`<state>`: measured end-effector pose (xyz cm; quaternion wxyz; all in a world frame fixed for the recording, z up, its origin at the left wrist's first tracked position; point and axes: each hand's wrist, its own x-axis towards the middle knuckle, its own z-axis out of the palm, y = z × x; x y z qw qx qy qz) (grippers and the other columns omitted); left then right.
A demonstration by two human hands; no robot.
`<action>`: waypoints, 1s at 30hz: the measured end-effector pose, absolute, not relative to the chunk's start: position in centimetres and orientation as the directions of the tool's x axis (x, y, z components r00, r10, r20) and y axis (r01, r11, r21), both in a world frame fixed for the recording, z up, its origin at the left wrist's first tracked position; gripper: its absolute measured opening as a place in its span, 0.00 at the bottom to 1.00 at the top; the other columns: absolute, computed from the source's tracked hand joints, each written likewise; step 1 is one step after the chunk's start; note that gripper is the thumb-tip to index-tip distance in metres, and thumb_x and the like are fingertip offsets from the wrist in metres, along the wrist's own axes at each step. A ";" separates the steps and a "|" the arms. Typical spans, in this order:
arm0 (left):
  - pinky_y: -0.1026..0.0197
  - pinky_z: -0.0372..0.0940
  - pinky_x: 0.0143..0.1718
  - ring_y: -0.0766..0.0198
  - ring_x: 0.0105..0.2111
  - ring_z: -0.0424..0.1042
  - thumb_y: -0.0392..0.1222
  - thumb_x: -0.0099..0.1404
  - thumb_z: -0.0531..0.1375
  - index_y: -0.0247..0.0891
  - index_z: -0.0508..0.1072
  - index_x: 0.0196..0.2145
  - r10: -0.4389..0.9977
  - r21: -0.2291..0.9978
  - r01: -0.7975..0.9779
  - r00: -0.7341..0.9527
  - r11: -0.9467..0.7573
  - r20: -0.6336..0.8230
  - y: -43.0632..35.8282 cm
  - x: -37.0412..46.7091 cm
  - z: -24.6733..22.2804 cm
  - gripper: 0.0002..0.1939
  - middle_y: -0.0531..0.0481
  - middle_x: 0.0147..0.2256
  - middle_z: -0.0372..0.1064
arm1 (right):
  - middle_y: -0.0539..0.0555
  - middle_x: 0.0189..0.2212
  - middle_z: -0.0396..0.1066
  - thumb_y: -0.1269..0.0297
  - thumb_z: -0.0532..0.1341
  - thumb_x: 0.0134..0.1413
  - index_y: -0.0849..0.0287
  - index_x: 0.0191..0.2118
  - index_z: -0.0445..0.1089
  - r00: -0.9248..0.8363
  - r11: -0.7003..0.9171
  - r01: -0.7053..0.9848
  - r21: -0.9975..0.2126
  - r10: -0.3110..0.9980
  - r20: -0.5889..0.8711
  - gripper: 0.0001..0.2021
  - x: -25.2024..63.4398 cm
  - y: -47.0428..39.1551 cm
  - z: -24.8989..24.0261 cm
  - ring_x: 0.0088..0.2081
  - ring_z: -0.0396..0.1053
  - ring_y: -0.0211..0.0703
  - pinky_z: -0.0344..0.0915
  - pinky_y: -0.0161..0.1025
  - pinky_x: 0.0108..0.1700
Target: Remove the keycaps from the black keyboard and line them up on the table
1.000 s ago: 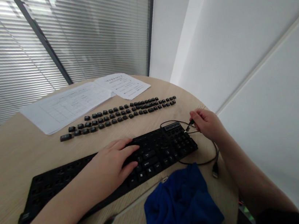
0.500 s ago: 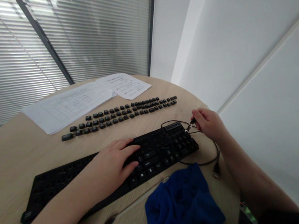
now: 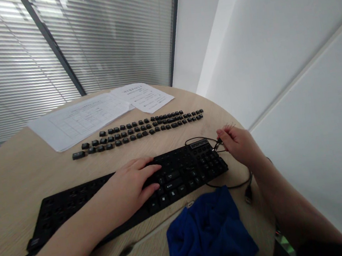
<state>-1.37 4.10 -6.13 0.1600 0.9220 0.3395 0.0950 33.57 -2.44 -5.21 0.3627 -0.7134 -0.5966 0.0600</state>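
Observation:
A black keyboard (image 3: 177, 173) lies on the table, with many keys gone from its left part and caps still on the number pad. My left hand (image 3: 130, 181) rests on its middle, fingers stretched out. At the keyboard's right end, my right hand (image 3: 237, 142) is closed in a pinch on a small dark keycap puller (image 3: 219, 141). Thin wires stick up beyond the fingers, and a metal tip points down at the number pad's upper right corner. Whether the tip touches a key, I cannot tell. Behind the keyboard stand rows of loose black keycaps (image 3: 132, 137).
Printed papers (image 3: 84, 118) lie at the back of the round table (image 3: 4, 179). In front are a blue cloth (image 3: 208, 232) and a thin brush (image 3: 153, 231). The black cable with its USB plug (image 3: 248, 194) curls at the right, near a white wall (image 3: 301, 64).
My right hand has shifted very slightly, tilting the keycap puller a little. My left hand stays on the keyboard. The view has moved slightly.

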 end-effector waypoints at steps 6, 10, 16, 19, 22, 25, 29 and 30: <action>0.40 0.64 0.67 0.43 0.63 0.71 0.46 0.70 0.61 0.41 0.79 0.58 0.664 0.334 0.618 0.747 -0.712 0.034 4.0 -1.2 -6.1 0.22 0.38 0.64 0.70 | 0.51 0.16 0.68 0.38 0.54 0.66 0.55 0.30 0.71 0.325 -0.067 0.773 -0.631 0.896 0.303 0.26 33.6 -2.2 -5.3 0.20 0.65 0.43 0.57 0.40 0.25; 0.39 0.64 0.67 0.43 0.63 0.71 0.46 0.70 0.61 0.41 0.79 0.59 0.668 0.322 0.628 0.744 -0.709 0.020 3.9 -1.1 -5.8 0.22 0.38 0.64 0.70 | 0.50 0.16 0.67 0.41 0.54 0.67 0.54 0.28 0.69 0.298 -0.067 0.778 -0.624 0.915 0.273 0.24 33.4 -2.0 -5.3 0.20 0.65 0.43 0.57 0.40 0.26; 0.40 0.65 0.66 0.43 0.63 0.72 0.46 0.70 0.61 0.42 0.79 0.58 0.663 0.351 0.608 0.747 -0.712 0.049 3.9 -1.2 -6.0 0.21 0.39 0.64 0.71 | 0.49 0.17 0.69 0.48 0.56 0.68 0.53 0.27 0.66 0.211 -0.031 0.821 -0.570 0.944 0.252 0.20 33.0 -2.5 -5.0 0.22 0.68 0.42 0.56 0.39 0.27; 0.40 0.65 0.67 0.43 0.63 0.71 0.47 0.70 0.60 0.42 0.79 0.58 0.659 0.349 0.604 0.750 -0.716 0.054 4.0 -1.3 -6.1 0.21 0.40 0.64 0.71 | 0.49 0.18 0.70 0.50 0.56 0.69 0.53 0.27 0.65 0.152 0.001 0.851 -0.526 0.957 0.248 0.20 32.9 -2.8 -4.7 0.23 0.68 0.43 0.56 0.39 0.28; 0.40 0.65 0.67 0.43 0.63 0.71 0.47 0.70 0.60 0.42 0.79 0.59 0.664 0.329 0.620 0.747 -0.712 0.029 4.0 -1.2 -6.1 0.22 0.39 0.64 0.71 | 0.49 0.19 0.70 0.50 0.56 0.69 0.53 0.27 0.65 0.106 0.032 0.867 -0.498 0.963 0.247 0.19 32.6 -2.8 -4.4 0.24 0.69 0.43 0.56 0.39 0.29; 0.39 0.64 0.67 0.42 0.64 0.70 0.46 0.70 0.60 0.40 0.78 0.60 0.670 0.314 0.634 0.742 -0.707 0.012 3.9 -1.1 -5.9 0.23 0.37 0.65 0.70 | 0.49 0.19 0.70 0.51 0.56 0.69 0.53 0.27 0.65 0.114 0.025 0.865 -0.501 0.963 0.244 0.19 32.6 -2.6 -4.4 0.24 0.69 0.44 0.56 0.40 0.30; 0.38 0.64 0.67 0.41 0.64 0.70 0.46 0.70 0.60 0.39 0.79 0.60 0.674 0.311 0.642 0.739 -0.701 -0.005 3.8 -1.0 -5.6 0.23 0.36 0.65 0.69 | 0.49 0.17 0.68 0.49 0.55 0.68 0.52 0.26 0.64 0.224 -0.046 0.830 -0.556 0.940 0.258 0.20 33.3 -2.2 -4.8 0.22 0.67 0.43 0.56 0.40 0.29; 0.38 0.64 0.67 0.41 0.64 0.70 0.46 0.70 0.60 0.39 0.79 0.60 0.673 0.306 0.643 0.740 -0.703 -0.009 3.8 -1.0 -5.5 0.23 0.36 0.65 0.69 | 0.50 0.17 0.68 0.48 0.55 0.68 0.53 0.26 0.65 0.263 -0.064 0.814 -0.578 0.927 0.268 0.20 33.5 -2.1 -4.9 0.22 0.66 0.44 0.56 0.40 0.28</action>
